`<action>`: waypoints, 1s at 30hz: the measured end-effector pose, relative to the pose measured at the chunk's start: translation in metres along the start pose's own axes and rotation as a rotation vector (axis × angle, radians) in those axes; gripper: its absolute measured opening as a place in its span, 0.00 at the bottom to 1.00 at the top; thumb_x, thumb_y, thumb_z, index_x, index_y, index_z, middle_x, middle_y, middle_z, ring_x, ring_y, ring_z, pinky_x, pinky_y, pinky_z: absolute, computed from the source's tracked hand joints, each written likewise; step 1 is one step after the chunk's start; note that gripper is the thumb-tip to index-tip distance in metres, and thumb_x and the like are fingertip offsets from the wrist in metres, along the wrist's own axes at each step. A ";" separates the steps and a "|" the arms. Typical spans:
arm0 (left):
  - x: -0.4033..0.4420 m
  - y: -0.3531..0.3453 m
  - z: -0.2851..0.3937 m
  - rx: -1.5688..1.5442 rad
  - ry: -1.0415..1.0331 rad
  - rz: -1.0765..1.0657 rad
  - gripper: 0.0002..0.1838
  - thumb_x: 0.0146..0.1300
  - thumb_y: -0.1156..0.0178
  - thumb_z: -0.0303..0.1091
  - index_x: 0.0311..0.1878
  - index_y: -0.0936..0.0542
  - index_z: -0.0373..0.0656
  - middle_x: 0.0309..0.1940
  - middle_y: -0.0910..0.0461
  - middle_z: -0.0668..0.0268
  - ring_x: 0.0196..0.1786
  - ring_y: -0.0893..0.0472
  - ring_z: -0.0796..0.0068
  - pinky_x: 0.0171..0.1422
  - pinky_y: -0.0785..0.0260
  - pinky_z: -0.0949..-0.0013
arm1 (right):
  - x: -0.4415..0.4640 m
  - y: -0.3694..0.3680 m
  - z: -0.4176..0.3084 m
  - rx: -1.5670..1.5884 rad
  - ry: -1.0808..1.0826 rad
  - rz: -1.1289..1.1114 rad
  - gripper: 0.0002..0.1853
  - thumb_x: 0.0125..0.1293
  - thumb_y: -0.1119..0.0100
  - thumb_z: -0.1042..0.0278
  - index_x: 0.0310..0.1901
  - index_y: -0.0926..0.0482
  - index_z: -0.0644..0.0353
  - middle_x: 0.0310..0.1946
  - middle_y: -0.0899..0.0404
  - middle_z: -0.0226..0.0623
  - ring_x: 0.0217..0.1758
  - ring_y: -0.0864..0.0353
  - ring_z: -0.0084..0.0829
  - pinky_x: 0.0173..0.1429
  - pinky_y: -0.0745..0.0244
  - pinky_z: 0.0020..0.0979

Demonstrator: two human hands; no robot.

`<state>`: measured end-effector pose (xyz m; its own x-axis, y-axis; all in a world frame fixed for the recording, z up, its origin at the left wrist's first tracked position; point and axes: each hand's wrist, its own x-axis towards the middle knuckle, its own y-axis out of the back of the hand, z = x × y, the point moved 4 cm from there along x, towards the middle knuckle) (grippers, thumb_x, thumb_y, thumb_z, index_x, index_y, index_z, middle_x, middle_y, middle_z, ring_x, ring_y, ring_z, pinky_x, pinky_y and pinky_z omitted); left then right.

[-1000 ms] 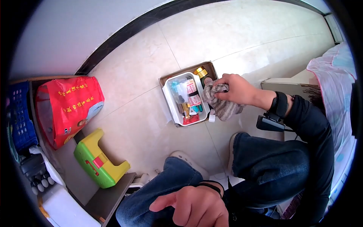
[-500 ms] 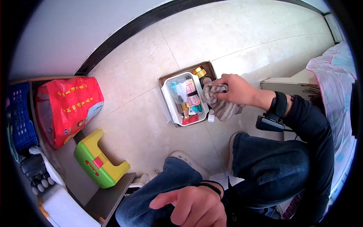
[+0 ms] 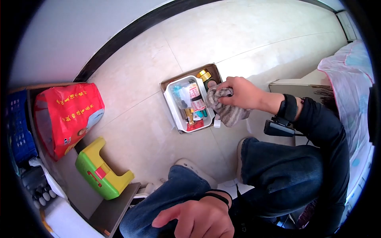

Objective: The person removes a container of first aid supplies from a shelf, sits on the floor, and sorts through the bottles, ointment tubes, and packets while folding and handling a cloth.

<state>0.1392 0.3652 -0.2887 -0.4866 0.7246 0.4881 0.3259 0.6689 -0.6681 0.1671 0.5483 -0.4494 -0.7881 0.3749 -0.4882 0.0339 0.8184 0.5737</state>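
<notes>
My right hand (image 3: 240,93) is closed on a grey-brown striped cloth (image 3: 228,113) with a small white tag, at the right side of a cardboard box (image 3: 168,82). Inside that box sits a white tray (image 3: 172,115) holding packets, tubes and a clear bag. A gold-lidded jar (image 3: 204,74) stands in the box beside the tray. Near the bottom edge, over my left leg, is my left hand (image 3: 196,220), its thumb stretched out and its other fingers curled; nothing shows in it.
At the left are a red bag (image 3: 71,115), a blue basket (image 3: 20,127) and a green and yellow plastic stool (image 3: 103,170). A pink-edged cloth (image 3: 345,79) hangs at the right. My shoes and knees are below the box.
The view has shifted slightly, so the box and cloth appear a little further left. My right hand keeps its hold on the cloth; my left hand looks the same in shape.
</notes>
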 end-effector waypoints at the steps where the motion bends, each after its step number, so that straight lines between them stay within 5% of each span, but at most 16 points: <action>1: -0.001 0.002 0.001 0.015 -0.025 0.011 0.27 0.64 0.59 0.47 0.11 0.36 0.42 0.14 0.31 0.58 0.19 0.29 0.66 0.29 0.39 0.65 | 0.000 -0.001 0.001 0.004 0.007 0.006 0.18 0.45 0.38 0.62 0.39 0.21 0.59 0.31 0.23 0.48 0.35 0.23 0.42 0.43 0.29 0.34; 4: 0.007 0.007 -0.001 -0.019 0.160 -0.139 0.27 0.64 0.59 0.46 0.11 0.36 0.41 0.14 0.31 0.57 0.19 0.29 0.65 0.29 0.39 0.64 | 0.001 -0.003 0.001 -0.003 0.009 0.009 0.18 0.45 0.38 0.62 0.39 0.21 0.59 0.31 0.22 0.48 0.35 0.23 0.42 0.43 0.29 0.33; 10: 0.009 0.007 -0.004 -0.079 0.121 -0.102 0.27 0.64 0.59 0.46 0.11 0.36 0.41 0.13 0.32 0.58 0.20 0.29 0.65 0.29 0.39 0.62 | 0.002 -0.004 0.000 -0.012 -0.005 -0.009 0.18 0.44 0.38 0.62 0.38 0.21 0.60 0.30 0.23 0.48 0.35 0.23 0.42 0.43 0.29 0.33; 12: 0.012 0.009 -0.004 -0.141 0.055 -0.297 0.27 0.64 0.59 0.46 0.11 0.36 0.41 0.13 0.32 0.58 0.21 0.28 0.64 0.30 0.38 0.61 | 0.002 -0.004 0.003 -0.002 -0.031 -0.024 0.18 0.44 0.38 0.62 0.38 0.21 0.60 0.30 0.23 0.49 0.35 0.23 0.42 0.43 0.29 0.33; 16: 0.010 0.004 0.000 -0.094 0.124 -0.315 0.26 0.63 0.58 0.46 0.11 0.36 0.41 0.14 0.31 0.58 0.21 0.27 0.64 0.29 0.39 0.61 | 0.001 -0.004 0.003 -0.016 0.021 0.009 0.18 0.44 0.38 0.61 0.38 0.21 0.60 0.30 0.23 0.49 0.35 0.23 0.42 0.43 0.29 0.34; 19: 0.001 0.002 0.001 0.024 0.092 0.004 0.26 0.63 0.58 0.46 0.11 0.36 0.41 0.14 0.30 0.58 0.22 0.27 0.64 0.28 0.39 0.61 | 0.001 -0.004 0.003 -0.013 0.004 -0.004 0.18 0.44 0.38 0.61 0.39 0.21 0.60 0.30 0.23 0.49 0.36 0.23 0.42 0.43 0.29 0.34; 22: 0.001 0.005 -0.001 0.019 0.106 0.053 0.26 0.63 0.58 0.47 0.11 0.35 0.41 0.14 0.30 0.58 0.21 0.27 0.63 0.28 0.39 0.62 | 0.002 -0.005 0.004 -0.019 0.008 0.000 0.18 0.45 0.38 0.61 0.39 0.21 0.60 0.30 0.23 0.49 0.36 0.23 0.42 0.43 0.29 0.34; 28: 0.006 0.009 0.001 -0.105 0.157 -0.240 0.27 0.62 0.57 0.48 0.12 0.34 0.40 0.14 0.29 0.58 0.21 0.26 0.63 0.39 0.34 0.58 | 0.001 -0.005 0.003 -0.038 0.004 -0.009 0.18 0.45 0.39 0.61 0.39 0.21 0.59 0.31 0.23 0.48 0.36 0.23 0.42 0.43 0.29 0.34; 30: 0.010 0.010 0.008 0.020 0.017 -0.262 0.30 0.64 0.64 0.52 0.08 0.35 0.47 0.08 0.31 0.65 0.13 0.29 0.73 0.31 0.27 0.63 | 0.001 -0.006 0.004 -0.035 0.016 -0.005 0.17 0.45 0.39 0.61 0.39 0.21 0.59 0.31 0.23 0.48 0.35 0.23 0.43 0.43 0.29 0.34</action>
<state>0.1305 0.3778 -0.2949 -0.5386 0.5296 0.6553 0.1739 0.8309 -0.5285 0.1685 0.5457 -0.4553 -0.7982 0.3632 -0.4805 0.0088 0.8046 0.5937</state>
